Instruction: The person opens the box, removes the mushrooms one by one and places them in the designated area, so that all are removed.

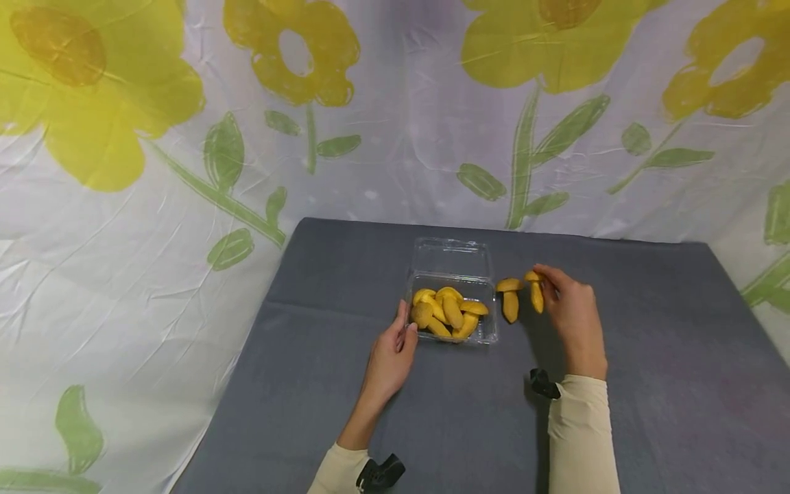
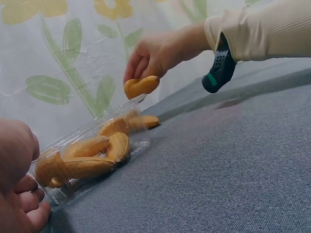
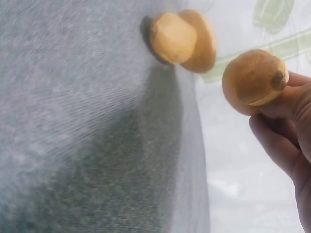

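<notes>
My left hand (image 1: 389, 360) grips the left side of a clear plastic container (image 1: 492, 329), thumb on the near side. Inside lie several yellow-brown mushrooms (image 1: 452, 312). The container's hinged lid (image 1: 450, 257) is folded back, away from me. To the right of the box, my right hand (image 1: 578, 319) pinches one mushroom (image 1: 537, 296) by its cap, stem pointing down. In the right wrist view this held mushroom (image 3: 255, 77) shows stem end first. Between the right hand and the box, another mushroom (image 1: 510, 306) lies on the table.
A dark grey cloth covers the table (image 1: 333, 384). Behind and to the left hangs a white curtain (image 1: 395, 137) printed with yellow flowers and green leaves. Each wrist carries a black strap device, the right one (image 1: 543, 383) just below the hand.
</notes>
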### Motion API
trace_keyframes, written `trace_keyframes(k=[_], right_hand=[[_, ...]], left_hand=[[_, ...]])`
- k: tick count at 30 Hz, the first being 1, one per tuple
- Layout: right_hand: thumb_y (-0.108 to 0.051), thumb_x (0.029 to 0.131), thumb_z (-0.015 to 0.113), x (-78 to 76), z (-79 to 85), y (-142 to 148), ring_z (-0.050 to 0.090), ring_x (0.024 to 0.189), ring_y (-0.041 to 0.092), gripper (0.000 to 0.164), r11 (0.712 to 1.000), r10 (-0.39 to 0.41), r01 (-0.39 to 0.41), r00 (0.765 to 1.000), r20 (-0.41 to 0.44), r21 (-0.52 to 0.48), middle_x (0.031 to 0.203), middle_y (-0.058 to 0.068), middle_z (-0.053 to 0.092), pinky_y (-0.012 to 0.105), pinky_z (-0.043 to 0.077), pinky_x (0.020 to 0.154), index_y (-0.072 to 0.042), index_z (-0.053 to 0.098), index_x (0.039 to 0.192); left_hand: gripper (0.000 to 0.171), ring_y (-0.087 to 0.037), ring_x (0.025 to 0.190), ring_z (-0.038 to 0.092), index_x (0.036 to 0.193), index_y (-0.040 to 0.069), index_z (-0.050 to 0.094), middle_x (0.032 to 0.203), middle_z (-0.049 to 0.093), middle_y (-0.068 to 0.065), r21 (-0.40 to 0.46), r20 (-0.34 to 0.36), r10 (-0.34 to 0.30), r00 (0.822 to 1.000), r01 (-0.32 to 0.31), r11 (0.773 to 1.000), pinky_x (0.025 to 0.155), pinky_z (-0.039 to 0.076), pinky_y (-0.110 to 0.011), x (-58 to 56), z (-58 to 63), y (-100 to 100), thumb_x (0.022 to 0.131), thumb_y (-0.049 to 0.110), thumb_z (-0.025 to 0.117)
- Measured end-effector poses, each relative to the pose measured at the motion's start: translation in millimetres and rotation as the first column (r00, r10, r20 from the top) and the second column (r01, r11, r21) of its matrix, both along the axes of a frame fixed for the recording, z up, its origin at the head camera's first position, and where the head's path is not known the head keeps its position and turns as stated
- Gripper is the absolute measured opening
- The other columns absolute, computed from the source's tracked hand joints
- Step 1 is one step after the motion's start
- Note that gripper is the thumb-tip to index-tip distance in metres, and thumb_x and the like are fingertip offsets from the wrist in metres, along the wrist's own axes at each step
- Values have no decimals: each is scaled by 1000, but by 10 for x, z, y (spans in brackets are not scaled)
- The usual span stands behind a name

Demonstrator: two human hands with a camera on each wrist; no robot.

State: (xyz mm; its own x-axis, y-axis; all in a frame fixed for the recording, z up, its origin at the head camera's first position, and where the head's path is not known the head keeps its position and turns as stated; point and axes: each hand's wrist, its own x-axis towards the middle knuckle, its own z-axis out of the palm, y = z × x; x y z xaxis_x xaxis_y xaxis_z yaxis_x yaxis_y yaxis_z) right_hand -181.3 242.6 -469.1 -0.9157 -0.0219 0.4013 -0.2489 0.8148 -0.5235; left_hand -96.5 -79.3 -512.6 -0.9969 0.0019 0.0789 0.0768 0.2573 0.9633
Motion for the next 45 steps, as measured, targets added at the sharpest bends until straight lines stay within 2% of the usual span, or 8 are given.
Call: trace_keyframes(k=[5, 12, 17, 21, 23, 36, 43, 45], right_hand=[[0, 106, 60, 1, -52, 25, 58, 61, 24, 31, 1000, -22, 21, 998, 59, 11, 117, 24, 76, 37, 46, 55, -6, 73, 134], [-1, 107, 59, -5, -116, 70, 64, 69, 30, 29, 999, -36, 34, 995, 90, 24, 113, 26, 75, 47, 53, 64, -4, 73, 133], [0, 107, 59, -25, -157, 96, 66, 72, 33, 29, 999, -35, 33, 995, 89, 21, 113, 26, 75, 50, 54, 66, -4, 73, 132], [-2, 107, 61, -38, -192, 122, 61, 66, 28, 27, 999, -39, 38, 996, 85, 22, 114, 24, 76, 44, 50, 61, -6, 74, 130], [-3, 106, 62, -41, -204, 131, 59, 63, 25, 26, 999, -43, 41, 995, 85, 23, 115, 23, 76, 41, 48, 60, -7, 74, 129], [5, 102, 64, 16, -168, 138, 70, 83, 40, 35, 999, -11, 4, 988, 154, 46, 128, 29, 70, 52, 55, 69, -3, 70, 135], [5, 100, 64, 60, 19, 48, 42, 48, 23, 47, 998, 34, -44, 983, 181, 52, 141, 30, 63, 36, 38, 50, -6, 64, 145], [4, 99, 66, 71, 92, -34, 45, 51, 21, 49, 996, 70, -79, 985, 157, 50, 142, 27, 63, 34, 38, 51, -8, 63, 147]], left_hand=[[61, -12, 147, 40, 165, 3, 29, 168, 34, -7, 19, -3, -3, 1000, 3, 1000, 114, 45, -37, 7, 17, -4, 112, 21, 56], [62, -12, 149, 39, 165, 3, 29, 168, 34, -5, 7, -6, -5, 1000, 5, 1000, 115, 44, -37, -9, 3, -5, 113, 22, 56], [62, -11, 132, 54, 165, 4, 29, 168, 33, -4, -25, -8, -1, 1000, 1, 1000, 100, 51, -30, -6, 1, -8, 113, 23, 55], [62, -13, 140, 51, 165, 4, 28, 169, 33, -5, -15, -3, -11, 1000, 11, 1000, 109, 50, -34, -2, 15, -8, 113, 23, 55], [62, -14, 148, 39, 165, 4, 29, 169, 33, -5, -12, 0, -13, 1000, 13, 1000, 116, 44, -40, 1, 29, -7, 113, 23, 55], [61, -20, 145, 48, 164, 1, 29, 168, 35, -10, -13, -25, -12, 1000, 11, 1000, 112, 48, -42, 13, 20, 2, 113, 20, 55], [61, -23, 150, 41, 164, -1, 28, 168, 34, -12, 7, -41, -11, 999, 12, 1000, 116, 43, -43, 1, -5, 4, 113, 20, 55], [61, -24, 150, 41, 164, -1, 28, 168, 34, -13, 9, -45, -6, 999, 7, 1000, 117, 42, -44, -2, -7, -1, 113, 20, 55]])
